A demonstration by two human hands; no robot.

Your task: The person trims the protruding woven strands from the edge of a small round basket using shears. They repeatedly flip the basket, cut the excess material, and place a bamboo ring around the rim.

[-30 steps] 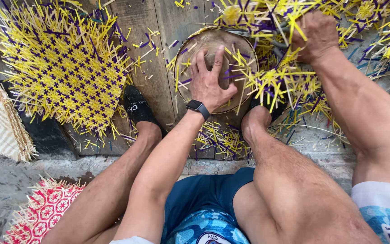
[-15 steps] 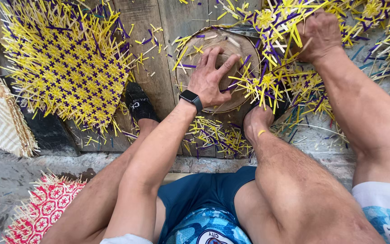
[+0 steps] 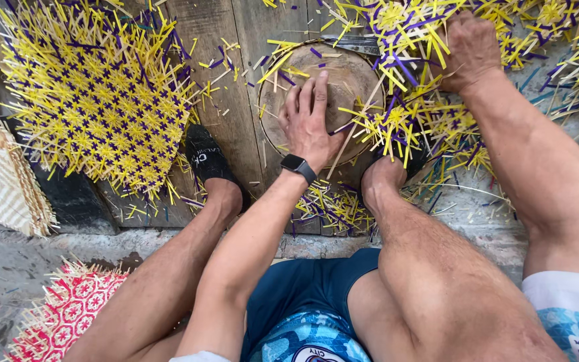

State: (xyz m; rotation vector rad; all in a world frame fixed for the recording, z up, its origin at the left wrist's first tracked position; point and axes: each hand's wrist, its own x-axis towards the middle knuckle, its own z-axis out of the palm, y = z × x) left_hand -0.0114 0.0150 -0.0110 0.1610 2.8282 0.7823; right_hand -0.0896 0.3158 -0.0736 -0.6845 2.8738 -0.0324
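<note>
Woven yellow-purple mat lies flat, strips splaying outward; right hand grips it, left hand spread on round mould.

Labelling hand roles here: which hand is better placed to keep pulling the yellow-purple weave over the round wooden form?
Right, probably. The right hand already grips the yellow-purple weave at its upper edge. The left hand lies flat on the round wooden form, pinning it down.

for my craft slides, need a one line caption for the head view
Left hand flat on a round wooden block, right hand gripping yellow and purple woven strips.
</note>
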